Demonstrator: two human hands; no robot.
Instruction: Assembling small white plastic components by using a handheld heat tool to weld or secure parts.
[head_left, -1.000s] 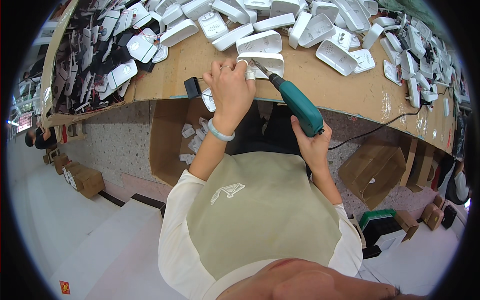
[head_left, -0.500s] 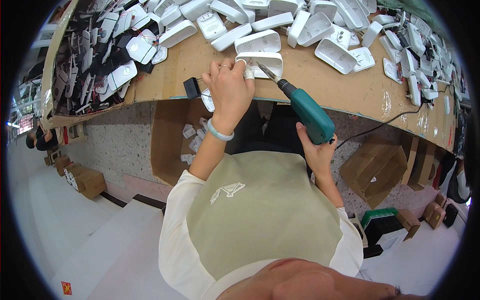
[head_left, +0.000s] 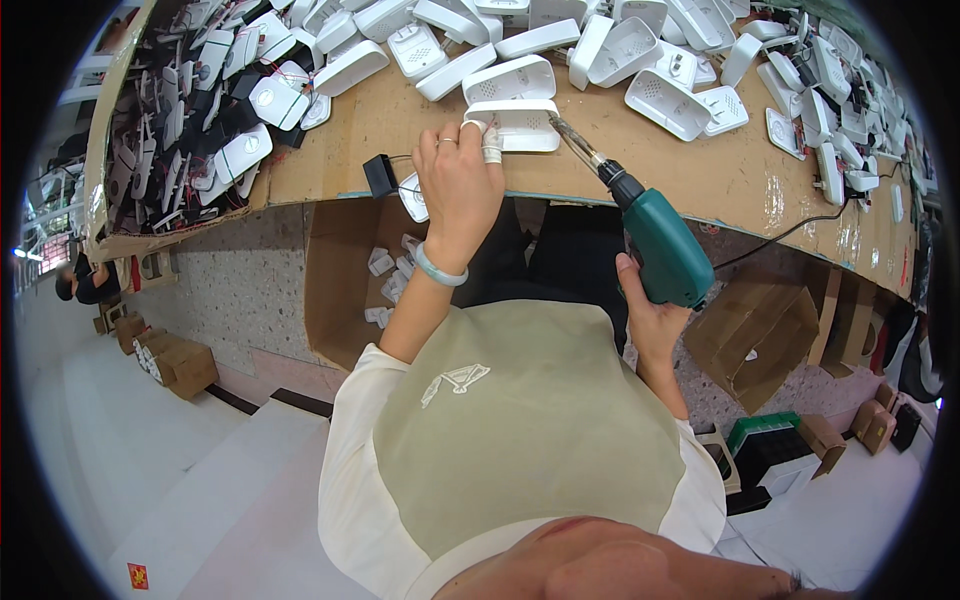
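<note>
Lower now, one green drill (head_left: pixel 655 240) points up-left at one white casing (head_left: pixel 518 125). Right hand (head_left: pixel 645 320) grips its handle. Left hand (head_left: pixel 460 185) presses the casing flat.

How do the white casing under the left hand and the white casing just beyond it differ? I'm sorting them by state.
The near casing is touched by the left hand with the green power screwdriver's tip at its edge; the far casing lies untouched. The far one shows an open hollow side. Both are white, oblong and plastic.

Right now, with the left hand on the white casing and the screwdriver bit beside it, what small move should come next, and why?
Probably tip the green electric screwdriver left onto the white plastic casing: the left hand pins it, while the right hand holds the bit just off its right edge.
</note>
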